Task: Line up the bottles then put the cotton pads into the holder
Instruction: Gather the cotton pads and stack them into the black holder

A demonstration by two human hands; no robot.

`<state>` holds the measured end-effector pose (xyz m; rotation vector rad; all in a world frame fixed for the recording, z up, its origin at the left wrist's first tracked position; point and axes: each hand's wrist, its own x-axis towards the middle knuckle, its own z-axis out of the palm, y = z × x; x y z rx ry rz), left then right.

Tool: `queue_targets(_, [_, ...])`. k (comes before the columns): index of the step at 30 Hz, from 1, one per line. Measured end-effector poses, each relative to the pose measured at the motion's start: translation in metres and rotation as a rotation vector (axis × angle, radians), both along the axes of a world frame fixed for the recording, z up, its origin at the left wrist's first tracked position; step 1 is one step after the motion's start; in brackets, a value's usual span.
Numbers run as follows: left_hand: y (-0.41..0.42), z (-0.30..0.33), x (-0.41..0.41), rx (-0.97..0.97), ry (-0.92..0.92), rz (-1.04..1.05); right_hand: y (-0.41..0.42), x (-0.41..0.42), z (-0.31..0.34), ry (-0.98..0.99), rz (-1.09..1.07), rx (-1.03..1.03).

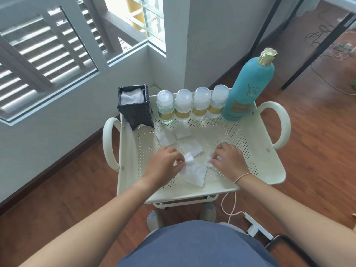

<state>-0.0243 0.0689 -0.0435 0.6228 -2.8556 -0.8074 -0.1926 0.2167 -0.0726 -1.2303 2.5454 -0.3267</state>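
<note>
Head view, surface: a cream perforated tray [256,166] with a looped handle at each side, forming the top of a cart that stands on a wooden floor [67,193] beside a white wall and window.
Head view, small bottles: four small clear bottles [191,105] with clear caps and gold bands stand upright in a row along the far edge of the tray, side by side.
Head view, tall bottle: a teal bottle [248,83] with a gold cap stands at the right end of that row, just beside the last small bottle.
Head view, holder: a black square holder [134,110] on short feet stands at the far left corner of the tray, left of the bottle row; white cotton pads fill its open top.
Head view, loose pads: white square cotton pads [192,147] lie scattered on the tray floor between the bottle row and the hands; some overlap near the middle, and one lies just in front of the second small bottle.
Head view, left hand: the left hand [163,162] is palm down over the near middle of the tray, its fingertips pinching a folded cotton pad [188,158].
Head view, right hand: the right hand [227,158], a thin band at its wrist, is palm down to the right of the left hand, its curled fingers closed on another pad [210,160] at its left edge.
Head view, foreground: both bare forearms reach in from the near edge, above a blue garment [196,245].
</note>
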Motion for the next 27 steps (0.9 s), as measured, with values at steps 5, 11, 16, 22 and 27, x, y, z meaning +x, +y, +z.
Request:
queue_targets(5, [0.022,-0.002,-0.011,-0.018,-0.010,-0.133,0.003,-0.006,0.001,-0.026,0.033,-0.007])
queue_targets(11, [0.027,-0.013,-0.013,-0.091,-0.063,-0.194,0.004,-0.014,0.005,-0.042,0.049,-0.089])
queue_targets(16, [0.025,-0.016,-0.011,-0.132,-0.116,-0.218,-0.006,-0.016,0.016,-0.077,0.094,-0.183])
queue_targets(22, [0.025,-0.016,-0.007,-0.207,-0.121,-0.235,-0.042,-0.009,0.030,-0.071,0.258,-0.240])
queue_targets(27, [0.018,-0.014,0.002,-0.164,-0.114,-0.178,-0.067,-0.003,0.026,0.032,0.442,-0.160])
